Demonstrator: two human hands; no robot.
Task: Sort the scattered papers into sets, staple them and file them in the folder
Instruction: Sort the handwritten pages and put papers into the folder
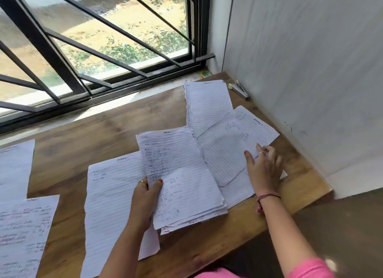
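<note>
While the left hand (147, 196) grips a stack of lined, handwritten papers (182, 180) by its left edge, thumb on top and fingers curled beneath, the stack is tilted up off the wooden counter (103, 128) near its middle; its lower corners fan out into several loose sheets; the right hand (264, 169), fingers straight and spread, presses flat on a slanted lined sheet (232, 145) just to the right of the stack, holding nothing; that sheet overlaps another sheet beneath it near the counter's front edge, and its upper left corner lies over a mostly blank lined sheet (207, 103) that reaches toward the window; under the left forearm lies a large lined sheet (109, 205) with a few words near its top, running to the near edge of the counter; well apart on the far left, two more written sheets (22, 232) lie one above the other, cut off by the frame; a white and metal stapler (240, 90) rests in the far right corner against the pale wall (310, 70); a small yellow-and-green object (204, 74), too small to identify, sits by the window sill; black bars cross the window (93, 39); a ring shows on each hand, a thread bracelet on the right wrist, and a pink sleeve (306, 269) at the lower edge.
</note>
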